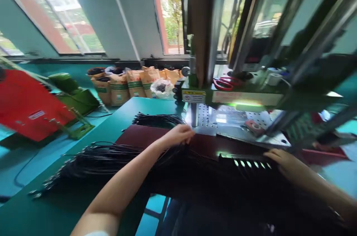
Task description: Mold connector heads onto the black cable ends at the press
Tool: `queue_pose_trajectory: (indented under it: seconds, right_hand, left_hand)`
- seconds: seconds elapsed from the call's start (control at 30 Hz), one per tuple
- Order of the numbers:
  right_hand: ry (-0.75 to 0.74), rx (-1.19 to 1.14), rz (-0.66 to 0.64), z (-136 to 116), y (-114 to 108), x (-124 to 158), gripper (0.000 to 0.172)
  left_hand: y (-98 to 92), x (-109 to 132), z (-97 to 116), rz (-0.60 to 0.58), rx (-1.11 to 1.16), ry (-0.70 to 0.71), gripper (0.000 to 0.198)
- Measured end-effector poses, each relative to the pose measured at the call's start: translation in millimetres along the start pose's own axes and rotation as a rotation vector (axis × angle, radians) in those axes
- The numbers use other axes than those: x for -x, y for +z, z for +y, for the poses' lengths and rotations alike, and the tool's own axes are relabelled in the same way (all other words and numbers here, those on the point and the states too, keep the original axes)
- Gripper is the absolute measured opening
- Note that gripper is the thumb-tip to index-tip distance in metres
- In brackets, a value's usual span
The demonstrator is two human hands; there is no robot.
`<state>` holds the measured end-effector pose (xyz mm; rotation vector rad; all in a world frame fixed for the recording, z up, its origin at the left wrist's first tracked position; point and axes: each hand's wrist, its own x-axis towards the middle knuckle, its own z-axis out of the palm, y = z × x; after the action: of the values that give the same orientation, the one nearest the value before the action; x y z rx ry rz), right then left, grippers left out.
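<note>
My left hand reaches forward over a big bundle of thin black cables on the green table, its fingers curled down; what they hold is smeared by motion. My right hand rests with bent fingers on the right end of a black slotted fixture that shows several bright gaps. Both hands sit just in front of the metal bed of a green press machine. A dark red mat lies under the cables.
A second smaller bunch of black cables lies behind the mat. Red scissors rest on the machine. Several brown paper sacks stand on the floor under the windows. A red and green machine is at the left.
</note>
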<state>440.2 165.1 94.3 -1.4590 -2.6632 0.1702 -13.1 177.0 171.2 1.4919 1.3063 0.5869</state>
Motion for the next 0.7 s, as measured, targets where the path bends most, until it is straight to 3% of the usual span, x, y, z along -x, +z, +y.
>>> queue_pose_trajectory:
  seconds: [0.07, 0.13, 0.23, 0.37, 0.5, 0.63, 0.7]
  right_hand:
    - [0.035, 0.043, -0.098, -23, -22, -10, 0.056]
    - [0.042, 0.039, -0.187, -39, -43, -21, 0.055]
    - [0.127, 0.031, -0.292, -49, -67, -30, 0.041]
    - [0.253, 0.012, -0.218, -51, -83, -39, 0.028]
    - [0.364, -0.029, -0.071, -46, -96, -52, 0.027]
    - [0.383, -0.108, 0.043, -35, -107, -76, 0.026]
    - [0.371, -0.15, 0.072, -29, -107, -91, 0.022]
  left_hand:
    - [49.6, 17, 19, -0.279, -0.142, 0.224, 0.028]
    - [93.8, 30, 33, -0.443, -0.305, 0.359, 0.029]
    - [144.4, 38, 42, -0.526, -0.571, 0.438, 0.035]
    - [181.6, 32, 47, -0.53, -0.771, 0.397, 0.059]
    - [199.1, 20, 53, -0.477, -0.563, 0.281, 0.067]
    - [214.8, 1, 60, -0.441, -0.014, 0.11, 0.069]
    - [220.8, -13, 64, -0.414, 0.209, 0.03, 0.061]
